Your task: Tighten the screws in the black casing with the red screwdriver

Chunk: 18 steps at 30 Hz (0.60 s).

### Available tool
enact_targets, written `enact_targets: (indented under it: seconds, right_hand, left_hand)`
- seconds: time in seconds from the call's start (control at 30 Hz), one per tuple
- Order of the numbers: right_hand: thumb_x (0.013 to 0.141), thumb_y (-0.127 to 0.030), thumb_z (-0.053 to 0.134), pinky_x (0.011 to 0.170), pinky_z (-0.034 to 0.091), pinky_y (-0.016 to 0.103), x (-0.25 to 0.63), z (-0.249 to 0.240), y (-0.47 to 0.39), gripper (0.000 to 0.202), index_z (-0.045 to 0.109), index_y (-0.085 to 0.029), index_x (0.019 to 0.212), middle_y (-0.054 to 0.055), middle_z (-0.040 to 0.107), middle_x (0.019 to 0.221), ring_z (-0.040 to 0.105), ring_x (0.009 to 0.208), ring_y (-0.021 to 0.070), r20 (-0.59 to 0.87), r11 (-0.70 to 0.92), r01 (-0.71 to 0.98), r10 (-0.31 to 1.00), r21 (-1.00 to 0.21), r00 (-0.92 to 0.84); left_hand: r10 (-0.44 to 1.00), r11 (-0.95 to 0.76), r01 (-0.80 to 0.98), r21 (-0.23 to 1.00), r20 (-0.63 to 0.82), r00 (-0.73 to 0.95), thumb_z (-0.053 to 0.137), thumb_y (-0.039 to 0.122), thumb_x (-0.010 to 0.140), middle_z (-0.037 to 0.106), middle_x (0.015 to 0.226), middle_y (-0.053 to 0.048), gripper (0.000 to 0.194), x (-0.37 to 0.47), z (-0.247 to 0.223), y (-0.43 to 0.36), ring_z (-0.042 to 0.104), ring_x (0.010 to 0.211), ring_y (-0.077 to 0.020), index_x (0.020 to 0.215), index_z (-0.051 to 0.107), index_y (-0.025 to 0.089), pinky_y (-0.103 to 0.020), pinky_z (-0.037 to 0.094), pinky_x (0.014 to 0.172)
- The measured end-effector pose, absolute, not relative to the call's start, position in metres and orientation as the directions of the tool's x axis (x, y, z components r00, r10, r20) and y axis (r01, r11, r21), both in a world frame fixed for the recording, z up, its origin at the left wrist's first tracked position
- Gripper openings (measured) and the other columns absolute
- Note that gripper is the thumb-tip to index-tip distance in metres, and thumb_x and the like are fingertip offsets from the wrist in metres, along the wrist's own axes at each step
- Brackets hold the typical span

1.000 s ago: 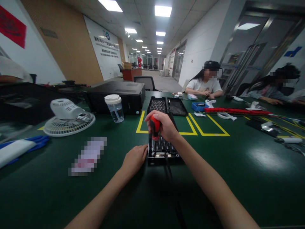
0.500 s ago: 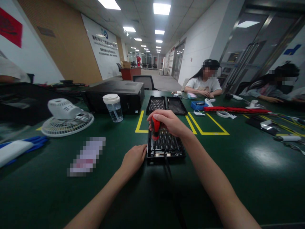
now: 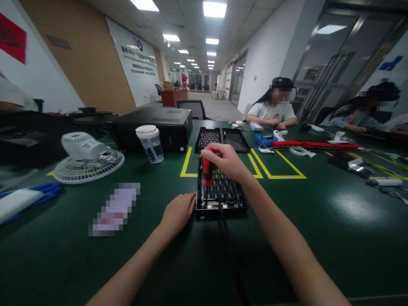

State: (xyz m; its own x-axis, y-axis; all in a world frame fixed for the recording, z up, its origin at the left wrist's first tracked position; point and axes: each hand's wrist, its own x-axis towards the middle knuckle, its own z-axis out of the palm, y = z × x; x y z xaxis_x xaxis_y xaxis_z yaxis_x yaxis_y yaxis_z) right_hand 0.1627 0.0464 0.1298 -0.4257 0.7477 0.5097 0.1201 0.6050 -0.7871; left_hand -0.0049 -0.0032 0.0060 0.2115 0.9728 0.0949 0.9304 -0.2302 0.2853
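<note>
The red-handled screwdriver [image 3: 208,167] stands upright on the black device [image 3: 221,193] lying on the green table [image 3: 318,229]; your right hand [image 3: 228,161] is wrapped around its handle, while your left hand [image 3: 178,211], fingers loosely curled, steadies the device's left edge.

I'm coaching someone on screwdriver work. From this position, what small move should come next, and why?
Probably keep turning the red-handled screwdriver in place: the right hand grips it upright over the black device, while the left hand braces its near-left edge.

Single head view, facing forward-down over green table [image 3: 95,263], close.
</note>
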Motion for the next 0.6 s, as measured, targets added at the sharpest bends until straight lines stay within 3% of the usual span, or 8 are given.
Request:
enact_targets:
  seconds: [0.27,0.6]
  right_hand:
    - [0.081,-0.044,0.053,0.046,0.021,0.021,0.1612,0.1255,0.0494,0.034,0.050,-0.015,0.063,-0.005,0.038,0.052,0.030,0.047,0.0054,0.591,0.684,0.291,0.727,-0.669,-0.350]
    - [0.079,-0.046,0.056,0.048,0.023,0.021,0.1565,0.1206,0.0511,0.038,0.038,-0.018,0.060,-0.005,0.034,0.057,0.031,0.050,0.0062,0.636,0.694,0.306,0.720,-0.652,-0.277]
  left_hand:
    - [0.973,-0.230,0.931,0.284,0.092,0.212,0.029,0.035,0.091,0.066,0.106,-0.005,0.039,-0.0046,0.0065,-0.0033,0.060,0.096,-0.0185,0.115,0.057,0.023,-0.030,0.045,0.082]
    - [0.979,-0.203,0.936,0.286,0.071,0.190,0.031,0.035,0.091,0.066,0.108,-0.005,0.037,-0.0040,0.0067,-0.0031,0.059,0.097,-0.0185,0.115,0.057,0.023,-0.030,0.045,0.082]
